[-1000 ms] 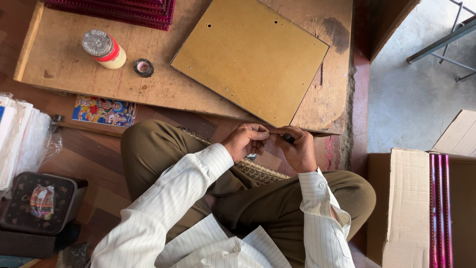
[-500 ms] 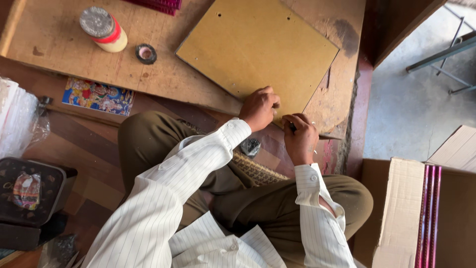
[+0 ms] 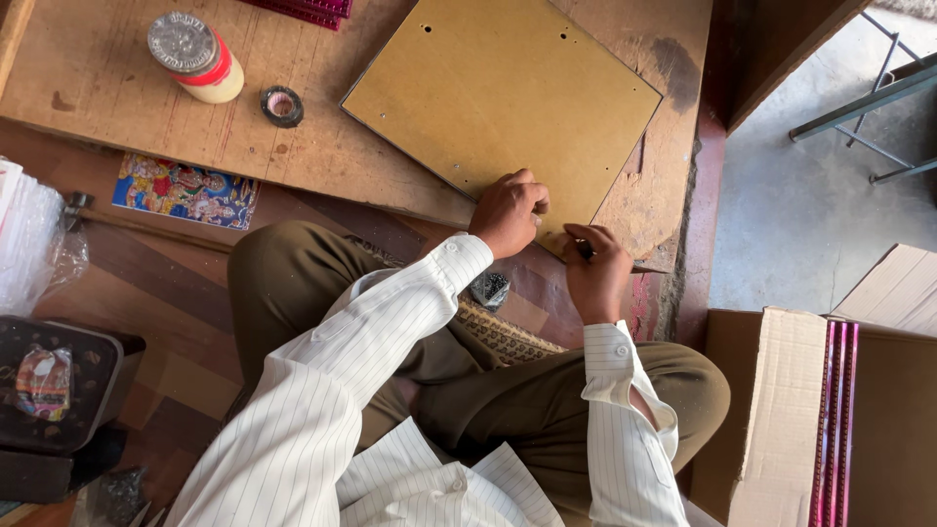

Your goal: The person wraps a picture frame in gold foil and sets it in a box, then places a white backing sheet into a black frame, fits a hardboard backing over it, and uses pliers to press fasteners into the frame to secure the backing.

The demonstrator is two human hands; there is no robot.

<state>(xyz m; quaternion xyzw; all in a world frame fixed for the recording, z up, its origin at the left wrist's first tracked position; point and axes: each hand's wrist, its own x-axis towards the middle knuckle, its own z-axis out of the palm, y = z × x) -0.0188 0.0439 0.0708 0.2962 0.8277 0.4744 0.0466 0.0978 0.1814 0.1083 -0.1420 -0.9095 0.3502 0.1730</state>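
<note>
Presently, my left hand rests on the near edge of the yellow-brown board, which lies flat on the wooden bench in the upper middle of the frame, turned at an angle to the bench edge. Its fingers are curled together and pressed down on the board. My right hand, just beside it toward the right, has its fingers closed on a thin dark tool at the board's lower corner.

Judgement: the step in hand is work on that lower corner, the left hand steadying the board while the right brings the tool to bear. The next move calls for firm downward hold from the left and a careful, square placing of the tip.

Not verifiable: the tool's kind and tip are hidden by the fingers; whether anything small is pinched under the left hand cannot be told. A dark shiny lump lies below the hands at my knee, nature unclear. The jar with a metal lid and the tape roll stand at upper left; the cardboard box is cut off at the right.
</note>
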